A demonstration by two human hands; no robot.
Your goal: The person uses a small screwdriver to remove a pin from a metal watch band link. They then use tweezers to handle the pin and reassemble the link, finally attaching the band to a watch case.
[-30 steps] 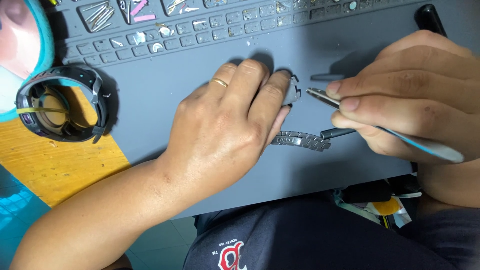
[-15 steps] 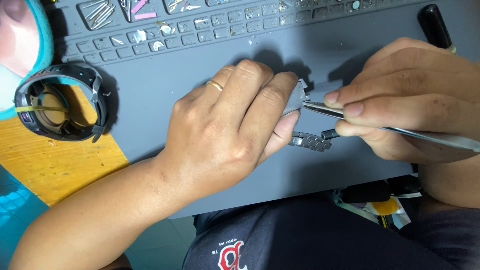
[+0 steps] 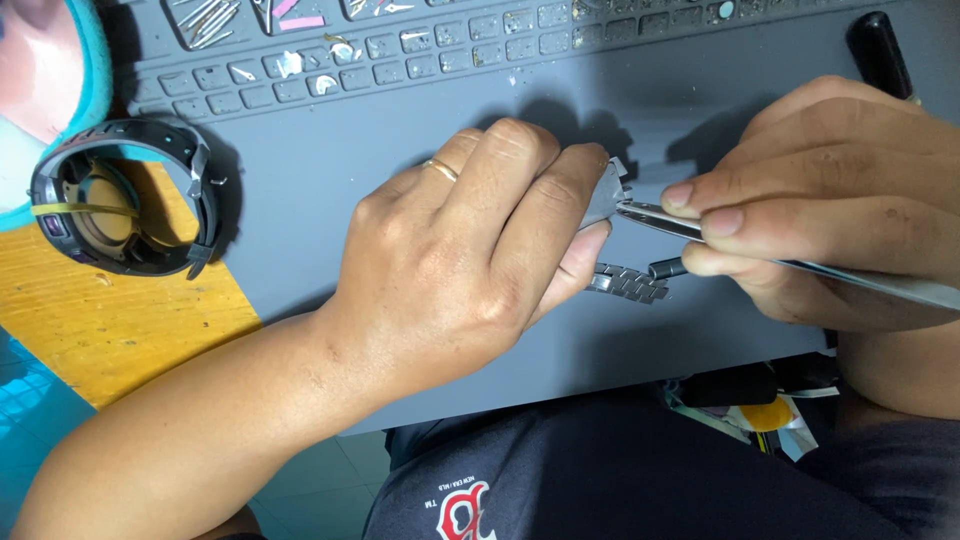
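While a grey work mat (image 3: 400, 170) fills most of the view, two bare hands meet just right of centre. The mat's far edge, at twelve o'clock, is a strip of small square compartments (image 3: 420, 50) holding tiny metal bits and pink scraps.

The left hand (image 3: 470, 250), with a gold ring on one finger, is curled closed, pinching a metal watch (image 3: 605, 195) between thumb and fingertips; most of the watch is hidden under the fingers. Its steel link bracelet (image 3: 628, 284) trails onto the mat at five o'clock from that hand.

The right hand (image 3: 830, 200), at three o'clock, is closed around slim steel tweezers (image 3: 700, 228), tips touching the watch's exposed edge.

Judging by this, the step is fine work where bracelet meets case; the next move seems to call for a steady, small push of the tips while the left hand keeps the watch from rolling.

At nine o'clock a black ring-shaped holder (image 3: 120, 200) sits on a yellow wooden surface (image 3: 120, 320), well apart. A black tool handle (image 3: 880, 50) lies at two o'clock. The left hand's own fingers block the view of the contact point.
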